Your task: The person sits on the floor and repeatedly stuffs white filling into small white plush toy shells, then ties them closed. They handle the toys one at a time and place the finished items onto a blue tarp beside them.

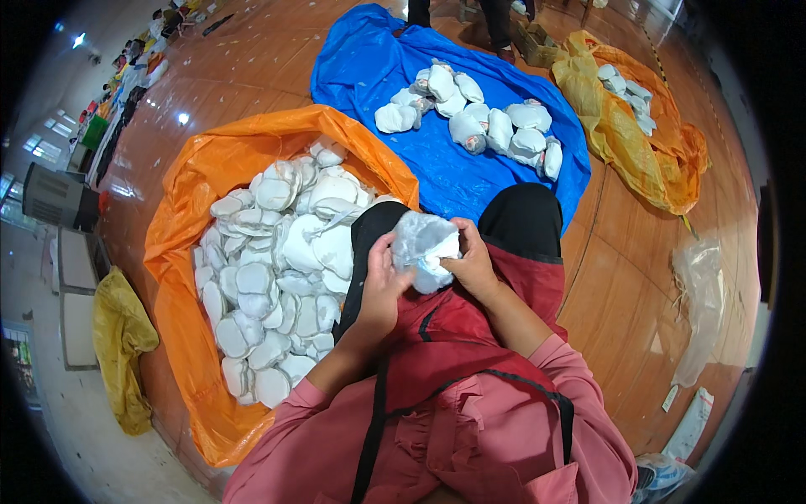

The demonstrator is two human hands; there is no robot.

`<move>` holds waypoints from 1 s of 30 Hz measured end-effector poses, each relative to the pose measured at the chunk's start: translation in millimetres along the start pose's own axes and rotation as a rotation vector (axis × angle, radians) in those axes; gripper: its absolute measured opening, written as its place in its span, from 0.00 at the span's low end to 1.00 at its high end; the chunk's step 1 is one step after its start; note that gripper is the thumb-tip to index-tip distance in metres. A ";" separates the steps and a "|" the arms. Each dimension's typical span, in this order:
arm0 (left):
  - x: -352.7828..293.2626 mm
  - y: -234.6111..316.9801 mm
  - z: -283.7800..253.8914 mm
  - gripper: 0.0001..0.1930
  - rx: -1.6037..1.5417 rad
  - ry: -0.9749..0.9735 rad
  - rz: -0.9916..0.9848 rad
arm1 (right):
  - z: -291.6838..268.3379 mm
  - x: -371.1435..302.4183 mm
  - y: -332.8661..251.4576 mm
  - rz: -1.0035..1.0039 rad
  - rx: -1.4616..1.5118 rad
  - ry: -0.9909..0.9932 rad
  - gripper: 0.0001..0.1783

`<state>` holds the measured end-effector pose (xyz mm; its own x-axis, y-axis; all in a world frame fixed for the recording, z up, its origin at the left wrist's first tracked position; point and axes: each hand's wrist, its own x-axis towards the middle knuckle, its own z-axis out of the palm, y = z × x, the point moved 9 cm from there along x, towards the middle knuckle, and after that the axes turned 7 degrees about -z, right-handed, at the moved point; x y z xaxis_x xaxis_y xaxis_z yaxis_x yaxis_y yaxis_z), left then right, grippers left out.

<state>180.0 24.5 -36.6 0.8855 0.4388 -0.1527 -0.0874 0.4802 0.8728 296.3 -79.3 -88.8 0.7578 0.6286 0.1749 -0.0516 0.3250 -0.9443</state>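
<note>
Above my lap, both hands hold a clear plastic bag [417,238] with white rounded pads in it. My left hand [382,281] supports the bag's left side, fingers curled round it. On the other side my right hand [475,262] grips the edge, its thumb pressed against the white contents near the bag's lower part. To my left an orange sack [197,181], spread wide, holds a big heap of loose white oval pads [256,281]. Beyond my knees lies a blue tarp [357,63] bearing several bagged bundles of white pads [470,126].
At far right, a yellow-orange sack [588,92] carries more white bundles. An empty-looking clear plastic sheet [698,294] lies on the brown tiled floor [621,286]. A yellow sack [122,353] slumps by the left wall. Another person's legs [497,23] show beyond the tarp.
</note>
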 end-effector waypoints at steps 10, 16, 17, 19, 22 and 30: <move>12.6 -24.3 -21.2 0.26 0.154 0.184 -0.186 | 11.5 -5.2 -0.2 -0.060 -0.247 -0.049 0.30; 16.7 -32.1 -22.8 0.24 0.137 0.105 -0.268 | 16.0 -5.2 -21.7 -0.156 -0.498 -0.059 0.29; 16.4 -31.9 -23.0 0.23 0.132 0.115 -0.259 | 15.6 -6.3 -21.4 -0.154 -0.508 -0.045 0.29; 15.0 -31.2 -22.9 0.21 0.123 0.136 -0.239 | 15.8 -9.6 -20.3 -0.150 -0.527 -0.019 0.27; 14.7 -31.7 -24.6 0.20 0.392 0.169 -0.232 | 14.4 -11.9 -17.6 -0.091 -0.578 0.002 0.26; -4.3 -14.5 4.2 0.20 0.844 0.159 0.003 | 5.7 -14.3 19.2 -0.026 -0.370 0.037 0.22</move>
<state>179.4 12.5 -46.6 0.8060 0.5703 -0.1584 0.3350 -0.2190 0.9164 280.7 -78.1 -107.9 0.7791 0.5952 0.1966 0.2017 0.0589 -0.9777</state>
